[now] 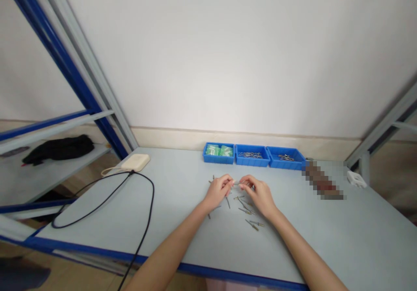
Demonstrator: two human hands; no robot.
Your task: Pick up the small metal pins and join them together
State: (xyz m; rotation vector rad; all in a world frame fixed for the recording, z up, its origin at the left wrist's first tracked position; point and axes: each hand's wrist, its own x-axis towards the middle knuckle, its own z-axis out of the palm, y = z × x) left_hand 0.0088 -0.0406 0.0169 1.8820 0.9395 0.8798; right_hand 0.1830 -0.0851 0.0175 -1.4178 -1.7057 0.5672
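Note:
Over the middle of the table, my left hand [219, 192] and my right hand [259, 191] are almost fingertip to fingertip. My right fingers pinch a thin metal pin [240, 182], which points toward my left hand. My left fingertips are closed at its other end, on a small pale piece [235, 181] too small to name. Several loose metal pins [251, 225] with thicker brass-coloured ends lie scattered below and between my hands. Others are partly hidden behind my left hand and wrist.
Three blue bins stand in a row near the wall: one with green packets [213, 150], two with metal pins [250, 155] [286, 157]. A black cable [153, 191] loops at left beside a cream box [137, 162]. A white device [356, 179] and a pixelated patch are at right.

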